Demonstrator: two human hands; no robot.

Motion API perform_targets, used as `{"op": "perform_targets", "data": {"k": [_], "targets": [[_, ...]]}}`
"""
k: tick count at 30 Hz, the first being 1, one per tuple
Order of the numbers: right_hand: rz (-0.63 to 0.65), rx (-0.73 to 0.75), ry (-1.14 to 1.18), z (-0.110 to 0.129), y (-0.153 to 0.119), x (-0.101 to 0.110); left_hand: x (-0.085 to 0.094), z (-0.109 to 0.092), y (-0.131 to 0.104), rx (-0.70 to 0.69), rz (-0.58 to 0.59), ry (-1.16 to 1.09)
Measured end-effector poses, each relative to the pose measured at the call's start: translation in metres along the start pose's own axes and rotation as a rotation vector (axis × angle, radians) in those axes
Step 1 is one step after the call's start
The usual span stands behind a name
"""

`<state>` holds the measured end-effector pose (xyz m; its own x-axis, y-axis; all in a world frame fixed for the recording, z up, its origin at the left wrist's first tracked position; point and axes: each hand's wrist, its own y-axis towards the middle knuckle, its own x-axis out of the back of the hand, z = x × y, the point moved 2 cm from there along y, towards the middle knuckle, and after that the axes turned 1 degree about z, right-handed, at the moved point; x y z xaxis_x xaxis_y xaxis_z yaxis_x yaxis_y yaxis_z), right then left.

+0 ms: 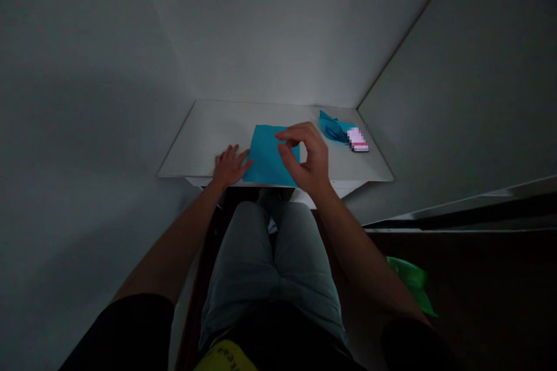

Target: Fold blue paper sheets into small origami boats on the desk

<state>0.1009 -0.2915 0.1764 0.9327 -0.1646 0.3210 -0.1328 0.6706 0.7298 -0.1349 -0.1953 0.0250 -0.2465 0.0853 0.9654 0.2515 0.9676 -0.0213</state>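
A flat blue sheet, looking like paper, lies on the white table close to its front edge. My left hand rests palm down at the sheet's left side, fingers spread, the thumb touching the sheet's edge. Above the sheet's right part hovers my right hand, thumb and index finger curved toward each other with a small gap and nothing visible between them. It covers some of the sheet's right edge. Farther right sits a folded or crumpled blue piece of similar colour.
Beside the crumpled piece lies a small pinkish-white object, blurred by pixels. The white table is hemmed in by walls at the back, left and right. A green plastic-looking item is on the dark floor at the right.
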Motion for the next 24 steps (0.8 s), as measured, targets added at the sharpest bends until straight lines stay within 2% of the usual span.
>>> {"op": "perform_targets", "data": {"k": [2, 5, 6, 8, 11, 15, 18, 21, 24], "targets": [[0.153, -0.107, -0.255, -0.057, -0.013, -0.004, -0.004, 0.008, 0.002, 0.01, -0.021, 0.002], [0.556, -0.281, -0.58, -0.13, -0.057, -0.008, -0.009, 0.014, 0.005, -0.013, -0.032, 0.004], [0.681, -0.295, -0.624, -0.145, -0.073, -0.008, -0.01, 0.016, 0.005, -0.015, -0.033, 0.005], [0.818, -0.262, -0.663, -0.16, -0.098, -0.003, -0.012, 0.017, 0.006, -0.017, -0.044, 0.004], [0.838, -0.208, -0.7, -0.16, -0.113, 0.007, -0.012, 0.017, 0.007, -0.021, -0.06, -0.007], [0.794, -0.213, -0.688, -0.151, -0.112, 0.019, -0.012, 0.016, 0.008, -0.004, -0.066, -0.02], [0.711, -0.25, -0.654, -0.147, -0.109, 0.027, -0.01, 0.017, 0.005, -0.012, -0.079, -0.024], [0.615, -0.272, -0.628, -0.142, -0.105, 0.033, -0.009, 0.018, -0.002, -0.189, -0.082, -0.032], [0.527, -0.257, -0.57, -0.136, -0.092, 0.035, -0.01, 0.017, -0.007, -0.398, -0.025, -0.107]]}}
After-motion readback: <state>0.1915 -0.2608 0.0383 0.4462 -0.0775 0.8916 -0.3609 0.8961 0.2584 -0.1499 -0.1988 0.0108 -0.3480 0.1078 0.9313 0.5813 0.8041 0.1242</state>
